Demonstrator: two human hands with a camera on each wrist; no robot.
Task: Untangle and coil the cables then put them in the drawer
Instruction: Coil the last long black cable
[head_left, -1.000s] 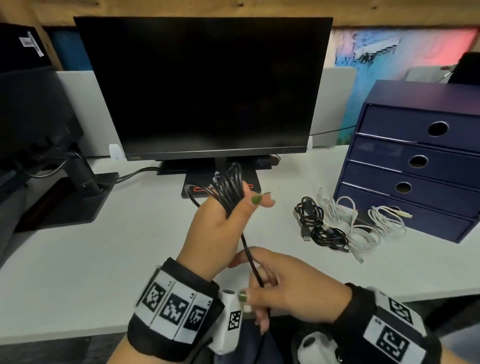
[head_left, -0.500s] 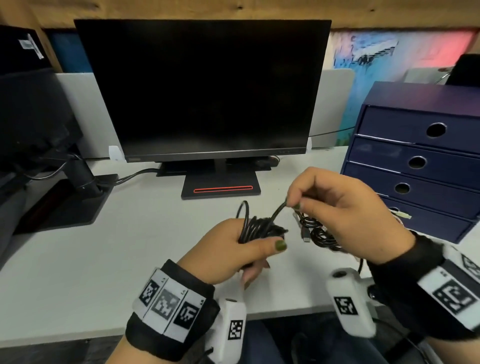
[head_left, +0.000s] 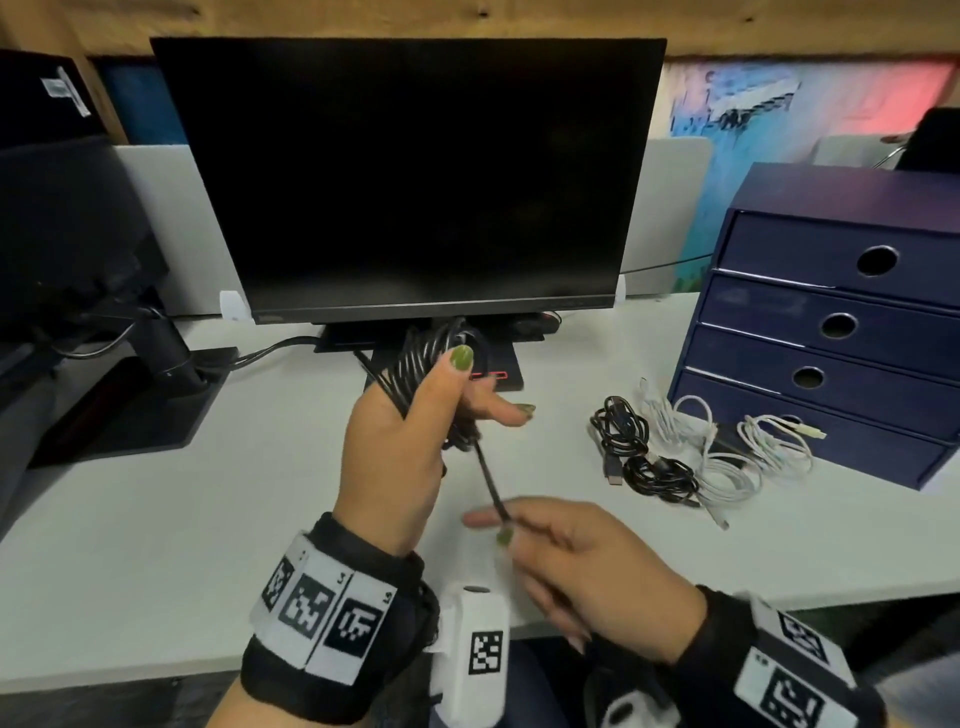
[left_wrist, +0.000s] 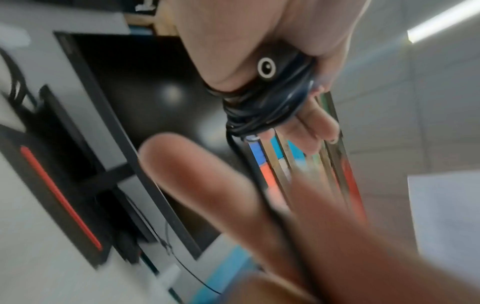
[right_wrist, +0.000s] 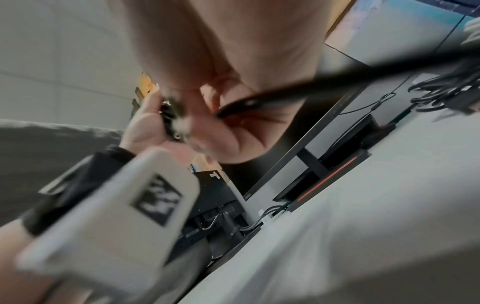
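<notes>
The right hand (head_left: 597, 566) fingers (head_left: 485, 518) pinch the black cable's free end, which runs straight up and far-left into the coil (head_left: 441, 374) gripped by the left hand (head_left: 405, 452) above the desk (head_left: 156, 519). Next loop, I judge, goes upward.

The left hand (head_left: 395, 457), with the black cable (head_left: 436, 364) coiled around it, has been raised from just above the tabletop (head_left: 156, 519) to in front of the monitor base. The right hand (head_left: 587, 571) has been brought down from beside the drawers toward the body, and the cable's loose end is now drawn taut between both hands.
</notes>
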